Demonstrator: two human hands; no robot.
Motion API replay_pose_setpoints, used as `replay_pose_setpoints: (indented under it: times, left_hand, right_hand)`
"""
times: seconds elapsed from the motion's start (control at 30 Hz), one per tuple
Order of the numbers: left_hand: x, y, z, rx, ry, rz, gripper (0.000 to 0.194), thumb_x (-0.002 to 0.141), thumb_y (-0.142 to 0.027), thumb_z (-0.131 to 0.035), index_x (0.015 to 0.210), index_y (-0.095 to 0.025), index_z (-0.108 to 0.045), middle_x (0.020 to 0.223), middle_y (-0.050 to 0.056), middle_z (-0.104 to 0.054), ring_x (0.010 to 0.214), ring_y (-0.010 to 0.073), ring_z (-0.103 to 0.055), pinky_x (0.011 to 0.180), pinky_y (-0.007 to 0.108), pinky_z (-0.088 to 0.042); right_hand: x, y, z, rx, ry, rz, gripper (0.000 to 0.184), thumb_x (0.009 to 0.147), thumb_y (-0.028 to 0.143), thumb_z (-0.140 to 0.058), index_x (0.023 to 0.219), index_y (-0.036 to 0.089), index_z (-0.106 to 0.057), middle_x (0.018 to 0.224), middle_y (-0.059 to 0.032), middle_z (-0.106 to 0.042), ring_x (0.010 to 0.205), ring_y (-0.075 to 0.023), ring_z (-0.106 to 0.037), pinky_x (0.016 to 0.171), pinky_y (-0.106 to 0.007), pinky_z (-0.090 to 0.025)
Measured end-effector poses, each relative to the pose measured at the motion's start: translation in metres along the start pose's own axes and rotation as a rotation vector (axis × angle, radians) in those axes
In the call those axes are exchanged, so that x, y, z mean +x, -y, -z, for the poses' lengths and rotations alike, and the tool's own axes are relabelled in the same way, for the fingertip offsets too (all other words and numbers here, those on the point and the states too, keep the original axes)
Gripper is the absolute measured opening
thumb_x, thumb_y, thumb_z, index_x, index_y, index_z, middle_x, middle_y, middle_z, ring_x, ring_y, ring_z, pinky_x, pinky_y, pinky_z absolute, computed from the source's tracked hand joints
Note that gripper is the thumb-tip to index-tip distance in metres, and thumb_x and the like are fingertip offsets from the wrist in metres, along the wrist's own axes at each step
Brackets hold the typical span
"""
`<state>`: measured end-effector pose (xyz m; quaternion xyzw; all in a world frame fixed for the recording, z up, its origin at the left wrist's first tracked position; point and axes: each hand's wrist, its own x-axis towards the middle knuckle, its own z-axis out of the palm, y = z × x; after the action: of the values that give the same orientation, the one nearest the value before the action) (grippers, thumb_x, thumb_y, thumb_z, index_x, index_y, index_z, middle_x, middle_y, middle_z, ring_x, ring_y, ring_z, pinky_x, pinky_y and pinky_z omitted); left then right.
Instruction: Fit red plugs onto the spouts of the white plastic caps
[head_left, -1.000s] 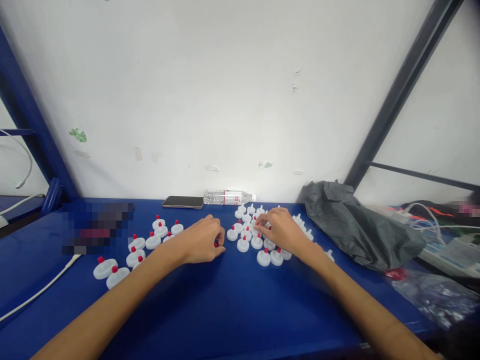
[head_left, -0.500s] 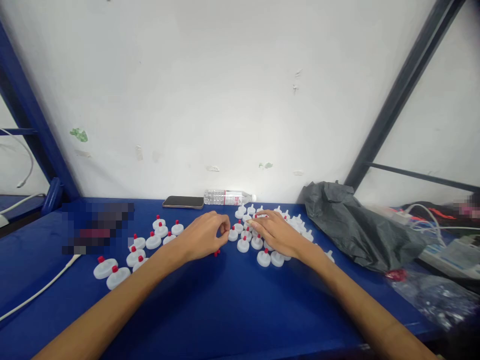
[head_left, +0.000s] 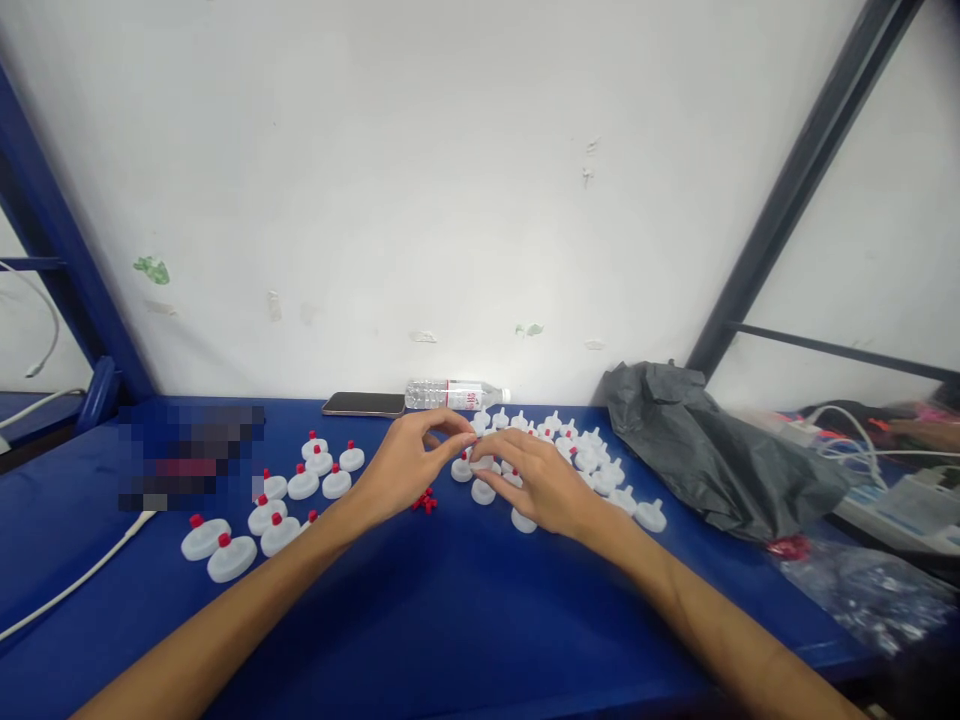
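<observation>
My left hand [head_left: 420, 455] is closed, thumb and forefinger pinched together over the middle of the table; whatever is between the tips is too small to make out. Right beside it, my right hand [head_left: 534, 478] curls its fingers round a white nozzle cap [head_left: 484, 463], whose top lies at my left fingertips. Small red tips [head_left: 425, 501] lie in a loose pile below my left hand. Under and behind my right hand stands a cluster of white nozzle caps [head_left: 589, 458], some with red tips and others bare. More red-tipped white caps [head_left: 303, 484] stand to the left.
A phone [head_left: 364, 404] and a plastic bottle [head_left: 457, 394] lie along the wall. A dark plastic bag [head_left: 712, 455] covers the right side of the blue table [head_left: 450, 620], with clear plastic wrapping [head_left: 862, 590] nearby. A white cable [head_left: 82, 575] runs across the left.
My right hand has lifted a white nozzle cap from the cluster and moved left toward my left hand. My left hand has risen slightly to meet it, leaving the red pile more visible.
</observation>
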<state>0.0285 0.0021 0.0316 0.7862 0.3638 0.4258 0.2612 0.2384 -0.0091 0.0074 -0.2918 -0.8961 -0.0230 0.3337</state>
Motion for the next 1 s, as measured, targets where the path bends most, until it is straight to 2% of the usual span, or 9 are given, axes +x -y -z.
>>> replay_pose_setpoints:
  times: [0.13,0.33,0.47,0.63,0.77,0.87,0.93,1.0]
  left_hand:
    - [-0.0011,0.0028,-0.0028,0.036,0.032,-0.020,0.018,0.090,-0.033,-0.058,0.091,-0.022,-0.072,0.094,0.001,-0.075,0.087,0.0193,-0.067,0.078,0.031,-0.052]
    - [-0.0012,0.0057,-0.0019,0.133,0.004,-0.036,0.024,0.091,-0.040,-0.056,0.091,-0.022,-0.073,0.093,0.001,-0.076,0.086,0.0191,-0.067,0.080,0.032,-0.052]
    - [-0.0019,0.0052,-0.0018,0.139,0.009,-0.034,0.024,0.092,-0.039,-0.056,0.091,-0.022,-0.073,0.090,0.001,-0.076,0.083,0.0183,-0.068,0.077,0.030,-0.052]
    - [-0.0024,0.0035,-0.0032,0.094,0.038,-0.039,0.019,0.091,-0.032,-0.059,0.089,-0.022,-0.074,0.089,0.000,-0.076,0.082,0.0172,-0.067,0.078,0.029,-0.052]
    - [0.0004,0.0050,-0.0029,-0.044,0.074,0.038,0.017,0.087,-0.035,-0.065,0.088,-0.020,-0.073,0.090,0.003,-0.075,0.087,0.0192,-0.068,0.082,0.033,-0.054]
    - [0.0013,0.0068,-0.0022,-0.249,0.115,0.152,0.032,0.079,-0.037,-0.074,0.104,-0.018,-0.068,0.111,0.008,-0.071,0.099,0.0229,-0.067,0.083,0.035,-0.056]
    - [-0.0002,0.0063,-0.0022,-0.395,0.185,0.236,0.050,0.076,-0.036,-0.078,0.120,-0.019,-0.062,0.122,0.010,-0.067,0.107,0.0242,-0.066,0.087,0.036,-0.055]
    - [-0.0028,0.0043,-0.0032,-0.504,0.301,0.287,0.051,0.079,-0.035,-0.076,0.124,-0.018,-0.060,0.118,0.010,-0.069,0.107,0.0231,-0.065,0.090,0.035,-0.053]
  right_hand:
    - [-0.0020,-0.0010,-0.0038,-0.033,0.018,-0.008,0.016,0.095,0.021,-0.060,0.111,0.023,-0.057,0.105,-0.0047,-0.070,0.095,-0.0204,-0.064,0.086,-0.035,-0.050]
    - [-0.0006,-0.0029,-0.0024,-0.081,-0.018,-0.047,0.008,0.095,0.022,-0.060,0.103,0.022,-0.056,0.095,-0.0033,-0.069,0.087,-0.0195,-0.062,0.080,-0.033,-0.047]
    - [0.0001,-0.0032,0.0008,-0.084,-0.024,-0.057,0.006,0.095,0.020,-0.059,0.100,0.022,-0.057,0.094,-0.0037,-0.069,0.086,-0.0195,-0.062,0.078,-0.033,-0.047]
    - [-0.0011,-0.0039,0.0009,-0.077,-0.020,-0.001,0.008,0.094,0.018,-0.059,0.101,0.022,-0.059,0.097,-0.0046,-0.071,0.089,-0.0197,-0.064,0.082,-0.034,-0.047]
    - [-0.0012,-0.0065,-0.0005,-0.074,-0.088,0.046,0.009,0.094,0.015,-0.058,0.099,0.022,-0.059,0.098,-0.0044,-0.072,0.093,-0.0197,-0.065,0.085,-0.035,-0.048]
    - [-0.0005,-0.0067,-0.0013,-0.058,-0.149,0.103,0.010,0.094,0.014,-0.059,0.100,0.023,-0.059,0.100,-0.0039,-0.073,0.098,-0.0195,-0.065,0.087,-0.036,-0.049]
    - [-0.0001,-0.0048,-0.0018,-0.042,-0.189,0.146,0.012,0.094,0.013,-0.059,0.101,0.023,-0.058,0.102,-0.0039,-0.073,0.101,-0.0192,-0.065,0.088,-0.035,-0.050]
    - [0.0001,-0.0021,-0.0020,-0.031,-0.224,0.178,0.014,0.094,0.010,-0.059,0.100,0.023,-0.058,0.102,-0.0040,-0.074,0.101,-0.0189,-0.065,0.088,-0.035,-0.050]
